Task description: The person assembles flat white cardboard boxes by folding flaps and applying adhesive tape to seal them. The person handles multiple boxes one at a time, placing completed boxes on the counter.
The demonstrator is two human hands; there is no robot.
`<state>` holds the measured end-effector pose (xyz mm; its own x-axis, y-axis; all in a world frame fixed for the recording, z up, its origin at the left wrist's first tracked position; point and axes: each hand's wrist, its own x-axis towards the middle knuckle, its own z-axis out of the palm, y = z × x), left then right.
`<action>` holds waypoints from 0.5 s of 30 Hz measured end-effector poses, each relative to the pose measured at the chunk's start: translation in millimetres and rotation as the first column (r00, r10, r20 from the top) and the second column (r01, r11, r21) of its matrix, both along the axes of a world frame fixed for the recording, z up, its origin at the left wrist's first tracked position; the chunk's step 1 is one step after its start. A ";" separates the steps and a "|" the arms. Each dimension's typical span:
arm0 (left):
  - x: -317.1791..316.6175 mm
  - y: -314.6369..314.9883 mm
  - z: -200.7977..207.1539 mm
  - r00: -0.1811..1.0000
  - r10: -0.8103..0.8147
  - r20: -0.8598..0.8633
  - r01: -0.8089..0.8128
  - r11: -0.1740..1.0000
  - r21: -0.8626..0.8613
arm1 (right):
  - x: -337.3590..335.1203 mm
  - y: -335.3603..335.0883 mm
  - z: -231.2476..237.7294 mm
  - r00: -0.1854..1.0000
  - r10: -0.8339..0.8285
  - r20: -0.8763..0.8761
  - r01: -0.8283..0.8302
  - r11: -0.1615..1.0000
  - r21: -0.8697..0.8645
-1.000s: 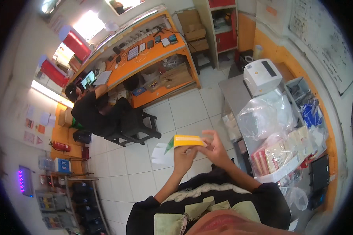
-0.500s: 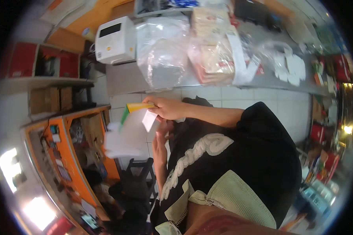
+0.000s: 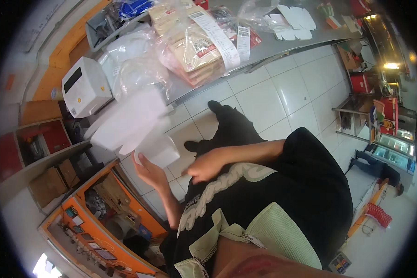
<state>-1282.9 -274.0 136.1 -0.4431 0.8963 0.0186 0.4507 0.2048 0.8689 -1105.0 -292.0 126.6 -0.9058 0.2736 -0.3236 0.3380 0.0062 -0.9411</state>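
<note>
My left hand (image 3: pixel 151 173) grips a white, boxlike paper carton (image 3: pixel 160 150) at its lower edge, with the thumb up along the side. Its large upper part, a white panel or lid (image 3: pixel 127 116), is smeared by motion and stretches up toward the counter's front edge. My right hand (image 3: pixel 207 167) is in front of my shirt, to the right of the carton and apart from it. Its fingers are curled in, and nothing shows in them.
On the metal counter (image 3: pixel 259 61) are a white label printer (image 3: pixel 84 88), clear plastic bags (image 3: pixel 136 74), bagged brown paper packets (image 3: pixel 194 51) with printed slips, and flat white cartons (image 3: pixel 296 21). An orange shelf unit (image 3: pixel 139 208) stands left. Another person (image 3: pixel 387 175) is far right.
The folded yellow, green and white piece left my right hand, which drew down toward my shirt. A white carton is now in my left hand. My view has turned and shifted right.
</note>
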 end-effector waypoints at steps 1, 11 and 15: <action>-3.3 -1.2 0.8 0.979 -0.124 -0.162 0.124 0.992 -0.006 | 7.3 1.4 3.3 0.987 0.108 -0.119 -0.108 0.994 0.005; 79.4 -5.7 23.2 0.519 -0.754 -0.403 0.555 0.656 -0.512 | 104.4 103.0 -5.6 0.906 -0.196 -0.375 0.422 0.486 0.765; 104.9 -7.1 33.7 0.588 -0.768 -0.254 0.501 0.592 -0.631 | 115.2 127.3 -31.6 0.968 -0.024 -0.250 0.212 0.613 0.761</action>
<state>-1178.0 -281.1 169.9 0.2000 0.8756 -0.4398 0.9194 -0.0126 0.3931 -989.9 -164.7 95.0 -0.8625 0.4449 0.2409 0.2013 0.7387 -0.6433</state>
